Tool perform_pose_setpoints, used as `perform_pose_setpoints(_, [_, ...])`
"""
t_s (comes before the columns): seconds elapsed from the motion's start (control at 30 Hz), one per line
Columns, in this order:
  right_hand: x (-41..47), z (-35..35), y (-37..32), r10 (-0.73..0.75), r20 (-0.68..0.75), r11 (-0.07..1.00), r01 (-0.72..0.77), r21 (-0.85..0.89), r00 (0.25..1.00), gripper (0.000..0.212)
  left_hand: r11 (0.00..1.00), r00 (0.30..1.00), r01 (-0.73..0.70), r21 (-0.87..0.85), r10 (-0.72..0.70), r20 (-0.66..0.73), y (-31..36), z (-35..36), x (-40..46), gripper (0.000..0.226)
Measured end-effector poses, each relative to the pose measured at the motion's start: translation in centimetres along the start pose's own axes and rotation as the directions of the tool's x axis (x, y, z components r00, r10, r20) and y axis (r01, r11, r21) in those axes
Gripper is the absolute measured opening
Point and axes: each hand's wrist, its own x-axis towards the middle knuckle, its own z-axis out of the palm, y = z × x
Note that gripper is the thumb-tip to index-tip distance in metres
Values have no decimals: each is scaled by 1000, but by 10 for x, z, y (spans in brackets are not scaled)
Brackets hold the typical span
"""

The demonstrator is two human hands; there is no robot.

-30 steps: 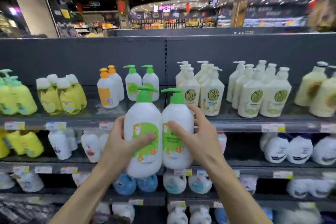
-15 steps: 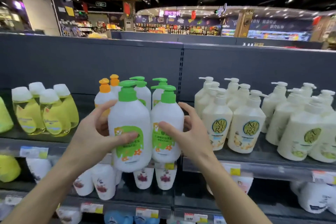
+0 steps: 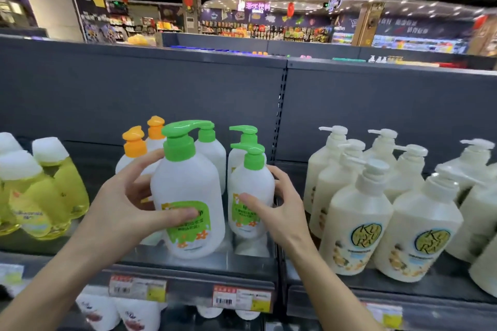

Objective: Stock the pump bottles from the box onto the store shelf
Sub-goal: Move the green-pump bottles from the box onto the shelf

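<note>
Two white pump bottles with green pumps and green labels stand side by side at the front of the top shelf (image 3: 204,263). My left hand (image 3: 126,207) wraps the larger-looking left pump bottle (image 3: 188,188), thumb across its label. My right hand (image 3: 279,209) holds the right pump bottle (image 3: 248,191) from its right side, thumb on the label. Both bottles are upright, their bases at the shelf surface. Two more green-pump bottles (image 3: 212,150) stand behind them. The box is out of view.
Orange-capped white bottles (image 3: 134,148) stand just left, behind my left hand. Yellow bottles (image 3: 61,185) fill the far left, cream pump bottles (image 3: 357,217) crowd the right section. Price tags (image 3: 242,299) line the shelf edge, with more white bottles on the shelf below.
Both hands have carried the two bottles forward and down onto the top shelf, in front of the matching green-pump bottles. The view has moved closer to the shelf.
</note>
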Motion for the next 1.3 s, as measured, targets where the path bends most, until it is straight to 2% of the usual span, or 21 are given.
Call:
perform_pose_setpoints(0.2, [5, 7, 10, -24, 12, 998, 23, 55, 1000, 65, 1000, 1000, 17, -12, -17, 8, -1, 8, 11, 89])
perform_pose_setpoints(0.33, [5, 8, 12, 9, 54, 999, -11, 35, 998, 76, 1000, 999, 23, 5, -23, 24, -4, 11, 13, 87])
perform_pose_setpoints(0.47, [-13, -1, 7, 123, 87, 975, -104, -198, 989, 110, 999, 998, 50, 13, -51, 37, -8, 9, 12, 90])
perform_pose_setpoints(0.53, [-32, -9, 9, 143, 102, 904, -88, -419, 984, 115, 997, 997, 68, 27, -68, 29, -11, 9, 11, 91])
perform_pose_setpoints(0.6, [-52, -13, 12, 199, 177, 767, -41, -640, 964, 118, 995, 996, 85, 57, -86, 16, -16, 10, 11, 92])
perform_pose_setpoints(0.67, [-64, -14, 17, 276, 232, 647, -2, -763, 933, 122, 992, 994, 107, 70, -108, 7, -21, 12, 13, 87])
perform_pose_setpoints(0.87, [-76, -8, 25, 210, 252, 482, 124, -867, 945, 111, 984, 984, 176, 19, -176, 21, -39, 16, 27, 83])
perform_pose_setpoints(1.03, [-80, -7, 26, 177, 259, 437, 160, -885, 949, 108, 982, 982, 189, -6, -189, 29, -58, 18, 38, 83])
perform_pose_setpoints(1.13, [-81, -6, 28, 160, 256, 427, 167, -889, 953, 107, 982, 985, 159, 101, -165, 55, -59, 21, 42, 81])
perform_pose_setpoints(1.2, [-82, -6, 29, 156, 254, 424, 168, -890, 955, 107, 960, 990, 109, 258, -129, 63, -54, 24, 41, 73])
perform_pose_setpoints(1.23, [-82, -6, 29, 155, 252, 424, 166, -890, 955, 107, 924, 995, 72, 375, -90, 33, -51, 27, 40, 71])
perform_pose_setpoints(1.3, [-82, -6, 29, 157, 251, 420, 166, -892, 955, 107, 784, 996, 64, 617, -12, -88, -43, 37, 34, 87])
